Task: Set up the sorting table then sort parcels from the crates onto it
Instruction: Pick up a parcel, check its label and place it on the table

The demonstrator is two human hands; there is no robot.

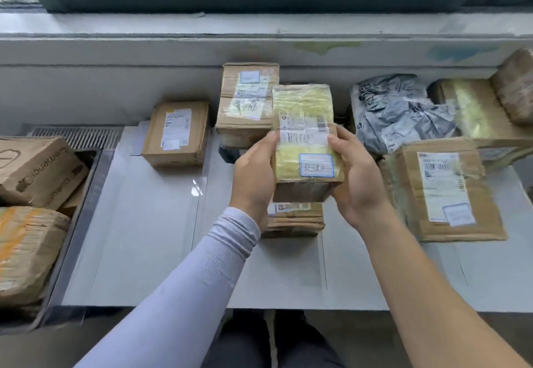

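Note:
A tall cardboard parcel (302,125) wrapped in yellowish tape, with a shipping label and a blue-edged sticker, is held above the white sorting table (144,237). My left hand (253,177) grips its left side and my right hand (357,180) grips its right side and lower corner. Under it a flat cardboard parcel (294,220) lies on the table, partly hidden. On the left, a grey crate (75,223) holds several brown parcels (37,171).
Sorted parcels lie along the table's back: a small box (177,134), a taller box (245,102), a grey plastic bag (401,110), a flat labelled box (441,188) and taped parcels (490,113) at the far right. A window sill runs behind.

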